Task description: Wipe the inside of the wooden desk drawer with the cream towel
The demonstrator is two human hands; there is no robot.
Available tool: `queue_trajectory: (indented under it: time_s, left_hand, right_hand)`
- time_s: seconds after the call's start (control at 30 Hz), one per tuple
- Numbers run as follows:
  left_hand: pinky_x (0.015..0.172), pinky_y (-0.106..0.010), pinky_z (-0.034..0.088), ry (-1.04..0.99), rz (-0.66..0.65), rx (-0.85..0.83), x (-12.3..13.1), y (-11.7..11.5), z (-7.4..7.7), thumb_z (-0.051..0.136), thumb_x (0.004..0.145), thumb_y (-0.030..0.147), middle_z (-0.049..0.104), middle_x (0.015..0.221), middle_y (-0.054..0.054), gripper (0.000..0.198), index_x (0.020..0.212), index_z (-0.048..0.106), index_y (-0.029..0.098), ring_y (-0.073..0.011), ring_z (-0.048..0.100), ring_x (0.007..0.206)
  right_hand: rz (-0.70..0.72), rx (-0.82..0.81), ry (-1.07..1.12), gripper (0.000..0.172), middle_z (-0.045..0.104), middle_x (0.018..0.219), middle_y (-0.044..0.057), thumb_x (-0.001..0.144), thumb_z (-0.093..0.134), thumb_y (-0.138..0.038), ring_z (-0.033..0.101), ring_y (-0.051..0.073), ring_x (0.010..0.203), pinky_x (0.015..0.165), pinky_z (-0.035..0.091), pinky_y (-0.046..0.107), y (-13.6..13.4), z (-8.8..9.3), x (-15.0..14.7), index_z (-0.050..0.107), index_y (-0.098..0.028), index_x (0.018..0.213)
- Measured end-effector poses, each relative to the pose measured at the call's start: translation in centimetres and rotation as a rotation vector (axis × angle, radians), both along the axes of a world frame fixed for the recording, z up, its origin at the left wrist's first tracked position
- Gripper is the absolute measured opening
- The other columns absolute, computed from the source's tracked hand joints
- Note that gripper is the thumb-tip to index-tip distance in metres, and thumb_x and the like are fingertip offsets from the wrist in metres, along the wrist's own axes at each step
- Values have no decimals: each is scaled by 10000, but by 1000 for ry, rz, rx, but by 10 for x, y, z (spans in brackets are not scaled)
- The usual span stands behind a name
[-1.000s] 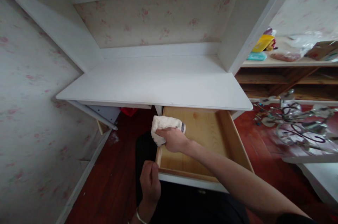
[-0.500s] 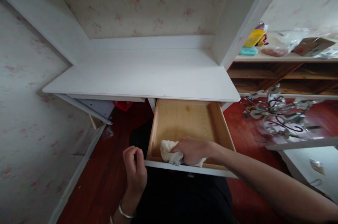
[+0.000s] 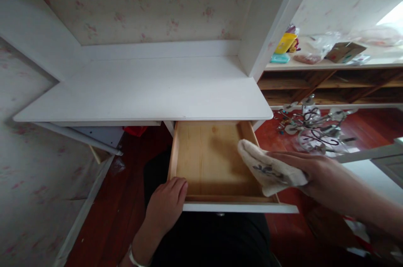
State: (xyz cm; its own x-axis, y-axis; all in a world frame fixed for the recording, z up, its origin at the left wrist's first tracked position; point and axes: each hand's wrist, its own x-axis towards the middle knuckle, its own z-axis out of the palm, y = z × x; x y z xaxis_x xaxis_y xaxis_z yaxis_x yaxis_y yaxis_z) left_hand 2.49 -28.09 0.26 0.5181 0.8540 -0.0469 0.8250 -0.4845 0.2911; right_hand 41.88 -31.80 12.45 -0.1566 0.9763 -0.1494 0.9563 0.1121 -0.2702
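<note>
A wooden drawer [image 3: 208, 158] with a white front stands pulled out from under the white desk [image 3: 151, 90]. My left hand [image 3: 166, 204] rests over the drawer's front left corner, its fingers curled onto the edge. In my right hand [image 3: 304, 170] is a folded cream cloth [image 3: 267, 170] with a dark printed pattern. The cloth is raised over the drawer's right side, covering part of that wall. My right fingers lie along the cloth's upper side, and the thumb is hidden.
A chandelier [image 3: 315, 128] with curled arms lies on the red wooden floor [image 3: 100, 216] to the right. Behind it, a low shelf unit [image 3: 315, 65] carries plastic bags, a yellow item [image 3: 286, 43] and a cardboard box [image 3: 344, 51]. Something red [image 3: 135, 130] sits under the desk.
My right hand has lifted the cloth from the drawer's front and carried it right. My left hand, earlier curled beside the drawer, now grips its front left corner. The view has shifted slightly right.
</note>
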Motion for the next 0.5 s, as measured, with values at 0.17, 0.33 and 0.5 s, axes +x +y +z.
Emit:
queue_trajectory:
  time_s: [0.17, 0.33, 0.5]
  left_hand:
    - [816, -396, 538, 36, 27, 8, 0, -2, 2, 350, 1056, 263, 714, 1057, -45, 322, 1096, 666, 214, -239, 687, 913]
    - [796, -380, 543, 33, 50, 8, 0, -3, 4, 335, 1061, 275, 726, 1078, -46, 348, 1113, 675, 225, -235, 697, 906]
    - [756, -374, 549, 80, 88, -56, 1, -4, 5, 337, 1062, 292, 743, 1082, -30, 352, 1145, 676, 249, -245, 714, 861]
  right_hand:
    - [43, 42, -36, 842, 561, 1423, -36, 639, 505, -85, 594, 353, 1238, 990, 558, 551, -17, -19, -16, 564, -403, 1416]
    - [151, -222, -84, 670, 654, 1334, 84, 647, 475, -3, 661, 337, 1145, 988, 543, 493, -13, -82, -36, 734, -243, 1216]
    - [146, -149, -266, 642, 554, 1441, 172, 728, 476, -13, 582, 374, 1249, 1001, 473, 581, 2, -108, -41, 666, -219, 1306]
